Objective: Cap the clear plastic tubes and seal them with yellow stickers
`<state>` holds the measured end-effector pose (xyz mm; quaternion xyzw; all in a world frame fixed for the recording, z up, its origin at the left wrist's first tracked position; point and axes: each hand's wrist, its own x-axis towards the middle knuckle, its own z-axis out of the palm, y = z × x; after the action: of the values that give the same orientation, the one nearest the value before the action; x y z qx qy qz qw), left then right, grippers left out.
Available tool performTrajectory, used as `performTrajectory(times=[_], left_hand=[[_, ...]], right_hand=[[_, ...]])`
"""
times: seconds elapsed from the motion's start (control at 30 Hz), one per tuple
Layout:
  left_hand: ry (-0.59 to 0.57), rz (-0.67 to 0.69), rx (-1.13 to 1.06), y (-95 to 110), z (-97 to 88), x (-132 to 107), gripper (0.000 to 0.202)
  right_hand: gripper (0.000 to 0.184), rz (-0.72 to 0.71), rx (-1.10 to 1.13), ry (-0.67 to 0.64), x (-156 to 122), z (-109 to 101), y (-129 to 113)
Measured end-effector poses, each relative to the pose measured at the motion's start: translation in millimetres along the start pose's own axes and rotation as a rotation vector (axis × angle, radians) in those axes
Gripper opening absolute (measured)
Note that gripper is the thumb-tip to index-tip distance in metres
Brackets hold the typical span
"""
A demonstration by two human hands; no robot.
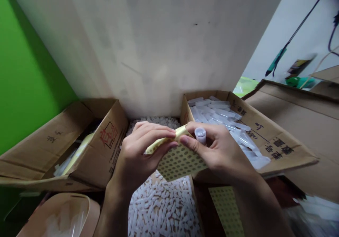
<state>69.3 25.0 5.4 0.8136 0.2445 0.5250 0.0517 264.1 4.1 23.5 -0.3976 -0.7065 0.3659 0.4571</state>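
My left hand (143,148) and my right hand (219,152) meet in the middle of the view over open boxes. Both pinch a yellow sheet dotted with small round stickers (177,161); its upper edge is curled between the fingertips. My right hand also holds a small clear plastic tube (200,135), its open end facing up, tucked against the fingers. Below the hands lies a box full of small white plastic pieces (164,208).
A cardboard box of clear tubes (227,118) stands right of the hands. Another open carton (79,148) sits at left, a tan bin (63,214) at lower left. A second dotted sheet (227,208) lies lower right. A pale panel (148,46) rises behind, a green wall at left.
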Motion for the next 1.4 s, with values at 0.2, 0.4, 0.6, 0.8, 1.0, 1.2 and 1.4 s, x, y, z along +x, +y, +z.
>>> performTrajectory(times=[0.2, 0.4, 0.6, 0.8, 1.0, 1.2, 1.4], left_hand=[[0.023, -0.010, -0.030, -0.4, 1.3, -0.7, 0.014], [0.002, -0.047, -0.054, -1.7, 0.2, -1.6, 0.012], [-0.027, -0.063, -0.040, -3.1, -0.9, -2.2, 0.012], [-0.077, -0.039, 0.034, -2.7, -0.4, -3.1, 0.012], [-0.080, -0.062, -0.002, -3.5, -0.4, -2.8, 0.011], [-0.087, -0.055, -0.045, -0.8, -4.5, -1.0, 0.010], [-0.078, -0.084, -0.063, -2.2, -2.9, -1.5, 0.009]], right_hand=[[0.013, -0.022, -0.067, 0.005, 1.8, 0.4, 2.3], [0.015, -0.036, -0.094, 0.001, 1.4, 0.9, 3.2], [0.012, -0.088, -0.068, -0.006, 1.1, 0.4, 3.2], [0.015, -0.111, -0.100, -0.004, 1.5, 0.4, 3.1], [0.013, -0.116, -0.070, -0.015, 2.4, 0.8, 3.5], [0.014, -0.120, -0.029, -0.035, 1.0, 0.3, 4.4], [0.016, -0.144, -0.055, -0.022, 1.0, 0.4, 4.6]])
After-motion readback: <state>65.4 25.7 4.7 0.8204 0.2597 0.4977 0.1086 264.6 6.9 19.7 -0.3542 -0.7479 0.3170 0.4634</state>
